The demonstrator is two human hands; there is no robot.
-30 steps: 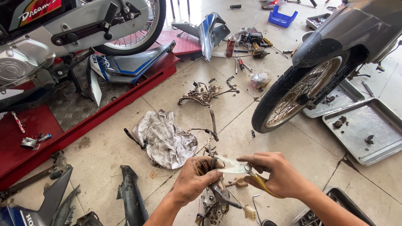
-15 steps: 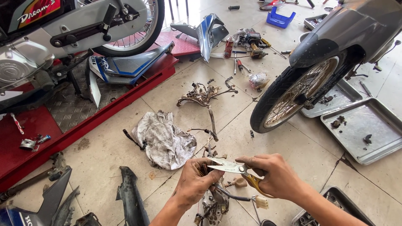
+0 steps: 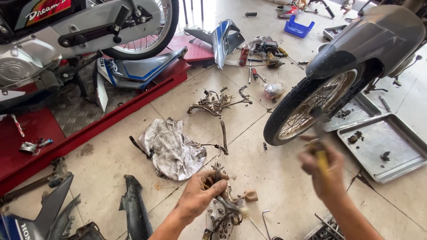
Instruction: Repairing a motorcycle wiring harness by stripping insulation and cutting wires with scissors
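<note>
At the bottom centre of the frame your left hand [image 3: 199, 197] grips the limp, light wiring harness [image 3: 224, 209] by its thick bundle, while your blurred right hand [image 3: 321, 168] is closed around a yellow-handled tool [image 3: 322, 161].

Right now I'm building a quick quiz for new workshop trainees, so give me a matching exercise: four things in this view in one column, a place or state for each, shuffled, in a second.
Things:
1. left hand
2. right hand
3. dirty rag
4. metal tray

Places or states:
A. crumpled on the tiled floor
B. lies beside the front wheel, a few small parts in it
C. raised and blurred, holding a yellow-handled tool
D. grips a tangled wiring harness on the floor

Pairs: 1-D, 2-C, 3-A, 4-B
</note>
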